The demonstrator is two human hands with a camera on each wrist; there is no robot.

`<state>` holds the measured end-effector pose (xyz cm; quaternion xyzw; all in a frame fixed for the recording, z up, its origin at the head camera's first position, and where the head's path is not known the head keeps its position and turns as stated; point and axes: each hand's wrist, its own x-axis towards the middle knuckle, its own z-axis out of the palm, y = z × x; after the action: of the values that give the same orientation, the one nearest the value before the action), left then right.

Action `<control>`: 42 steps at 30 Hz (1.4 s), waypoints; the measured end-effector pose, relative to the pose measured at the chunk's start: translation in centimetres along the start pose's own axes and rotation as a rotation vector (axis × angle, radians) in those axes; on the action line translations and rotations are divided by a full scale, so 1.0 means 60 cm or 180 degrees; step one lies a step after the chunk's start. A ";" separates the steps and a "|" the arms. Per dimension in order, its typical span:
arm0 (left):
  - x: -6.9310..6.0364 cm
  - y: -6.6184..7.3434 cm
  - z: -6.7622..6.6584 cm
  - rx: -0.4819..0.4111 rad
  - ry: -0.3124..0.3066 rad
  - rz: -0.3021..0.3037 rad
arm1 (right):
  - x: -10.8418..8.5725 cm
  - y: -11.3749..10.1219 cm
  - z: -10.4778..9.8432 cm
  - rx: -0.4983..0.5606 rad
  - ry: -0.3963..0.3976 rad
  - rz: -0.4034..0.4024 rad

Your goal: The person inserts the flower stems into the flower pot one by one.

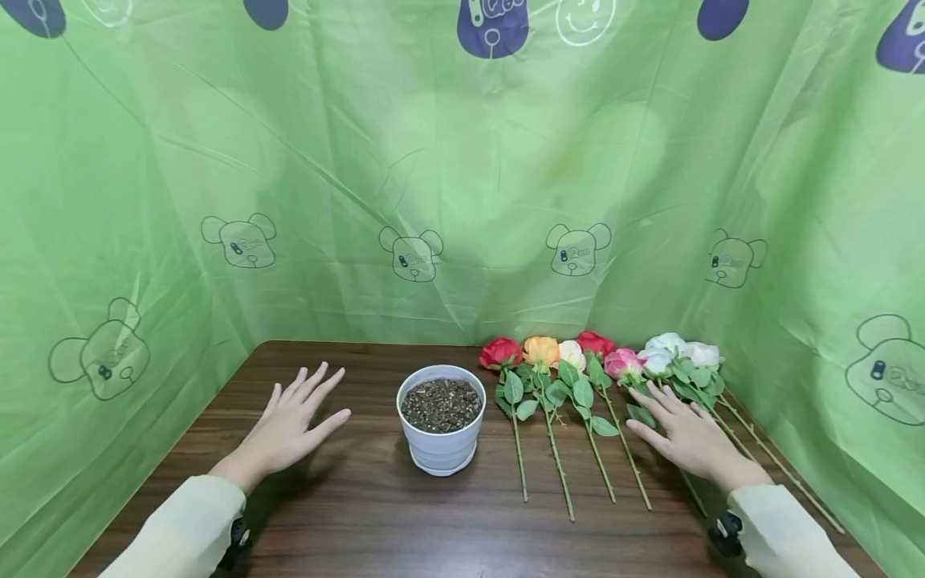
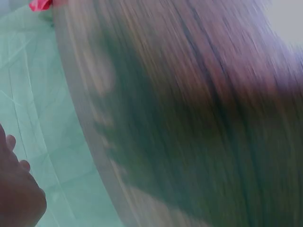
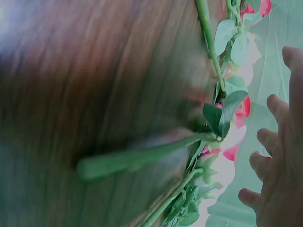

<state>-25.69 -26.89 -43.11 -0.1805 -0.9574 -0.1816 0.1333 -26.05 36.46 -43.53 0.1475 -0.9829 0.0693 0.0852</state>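
My left hand point(image 1: 292, 421) is held over the left part of the table, fingers straight and spread, with nothing in it. To its right stands a white flowerpot point(image 1: 442, 449) on a saucer, filled with dark soil point(image 1: 442, 405). My right hand point(image 1: 682, 433), also with extended fingers and holding nothing, hovers over the stems of the flowers at the right. Nearest to it is a pink rose point(image 1: 624, 364); white flowers point(image 1: 665, 345) lie just beyond. In the right wrist view a green stem point(image 3: 137, 158) passes below the hand.
Left of these lie a red rose point(image 1: 501, 352), an orange rose point(image 1: 541, 351), a cream rose point(image 1: 572, 355) and another red rose point(image 1: 596, 343), stems toward me. A green printed curtain point(image 1: 462, 177) encloses the dark wooden table point(image 1: 347, 514) at the back and sides.
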 end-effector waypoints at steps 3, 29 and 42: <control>0.005 0.011 0.005 -0.0280 -0.0015 -0.0080 | 0.003 -0.010 0.000 0.0032 0.0014 -0.0023; 0.042 0.115 0.061 -0.1724 -0.0054 0.0084 | 0.032 -0.090 0.017 0.0430 0.0054 -0.0334; 0.053 0.135 0.097 -0.2439 -0.0018 0.0188 | 0.056 -0.149 0.023 0.0679 0.0044 -0.0563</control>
<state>-26.47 -16.60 -44.92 -0.2452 -0.8149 -0.5218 0.0586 -26.73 26.87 -43.26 0.2414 -0.9525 0.1667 0.0815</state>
